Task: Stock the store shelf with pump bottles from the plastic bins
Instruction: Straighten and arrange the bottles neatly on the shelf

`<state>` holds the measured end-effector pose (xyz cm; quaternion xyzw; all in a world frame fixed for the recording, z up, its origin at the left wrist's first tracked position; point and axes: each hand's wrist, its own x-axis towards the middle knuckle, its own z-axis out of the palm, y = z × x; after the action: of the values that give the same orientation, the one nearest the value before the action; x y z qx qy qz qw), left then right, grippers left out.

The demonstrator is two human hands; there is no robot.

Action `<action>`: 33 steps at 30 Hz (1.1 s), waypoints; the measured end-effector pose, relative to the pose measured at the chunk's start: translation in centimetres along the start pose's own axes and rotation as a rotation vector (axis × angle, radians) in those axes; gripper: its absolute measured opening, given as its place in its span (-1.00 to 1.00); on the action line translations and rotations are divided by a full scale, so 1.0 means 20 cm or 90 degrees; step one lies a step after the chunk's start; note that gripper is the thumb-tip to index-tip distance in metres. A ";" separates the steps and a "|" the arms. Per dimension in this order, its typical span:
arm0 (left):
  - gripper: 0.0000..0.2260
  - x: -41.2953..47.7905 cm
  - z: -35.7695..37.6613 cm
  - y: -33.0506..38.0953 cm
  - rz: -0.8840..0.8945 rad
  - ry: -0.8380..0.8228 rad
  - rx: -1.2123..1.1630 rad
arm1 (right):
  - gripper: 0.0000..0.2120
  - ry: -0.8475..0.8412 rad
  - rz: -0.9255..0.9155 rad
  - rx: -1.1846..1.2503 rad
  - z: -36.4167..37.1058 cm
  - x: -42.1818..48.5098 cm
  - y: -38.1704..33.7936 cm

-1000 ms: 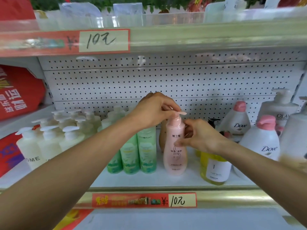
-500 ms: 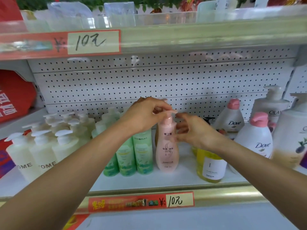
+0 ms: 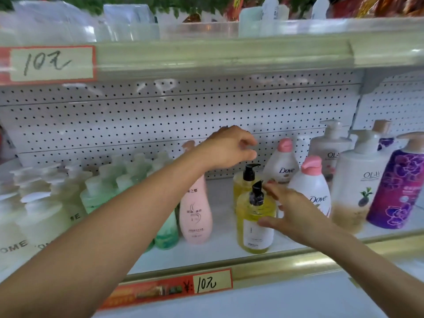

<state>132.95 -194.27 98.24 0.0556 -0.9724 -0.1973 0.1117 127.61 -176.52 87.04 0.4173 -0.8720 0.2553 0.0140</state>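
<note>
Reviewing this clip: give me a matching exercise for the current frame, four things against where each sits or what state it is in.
Things:
1. pink bottle
2. front yellow bottle
3. purple bottle
4. left hand

Places or states:
A. farthest right on the shelf
B. right hand's thumb across its label
C. partly hidden behind the left arm
D. raised before the pegboard, holding nothing

Pairs: 1-C, 2-B, 3-A, 4-D.

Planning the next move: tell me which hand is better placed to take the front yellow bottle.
Right, probably. The right hand is open at the front yellow bottle, thumb and fingers spread around its side; the left hand hovers higher up, holding nothing.
</note>
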 end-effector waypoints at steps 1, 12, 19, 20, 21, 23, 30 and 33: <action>-0.63 0.07 0.02 0.01 -0.020 -0.034 0.020 | -0.39 -0.002 -0.014 -0.002 0.00 0.02 0.01; -0.82 0.35 0.29 -0.07 -0.053 -0.105 0.161 | -0.48 -0.083 -0.025 -0.022 -0.03 0.09 0.04; -0.85 0.34 0.24 -0.09 -0.057 -0.110 0.237 | -0.56 -0.070 -0.034 -0.025 -0.03 0.10 0.04; -0.83 0.34 0.24 -0.10 -0.060 -0.109 0.257 | -0.55 -0.071 -0.028 -0.026 -0.03 0.09 0.04; -0.84 0.34 0.24 -0.11 -0.065 -0.108 0.278 | -0.53 -0.071 -0.019 -0.023 -0.03 0.09 0.04; -0.83 0.34 0.23 -0.14 -0.081 -0.111 0.305 | -0.51 -0.071 -0.010 -0.012 -0.03 0.09 0.04; -0.89 0.33 0.21 -0.16 -0.125 -0.113 0.315 | -0.51 -0.068 -0.007 0.002 -0.03 0.07 0.04; -0.84 0.33 0.22 -0.16 -0.142 -0.098 0.324 | -0.50 -0.064 -0.009 0.000 -0.03 0.07 0.04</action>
<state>125.80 -196.49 94.33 0.1731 -0.9841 0.0384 -0.0025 125.97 -176.94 87.56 0.4361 -0.8686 0.2335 -0.0281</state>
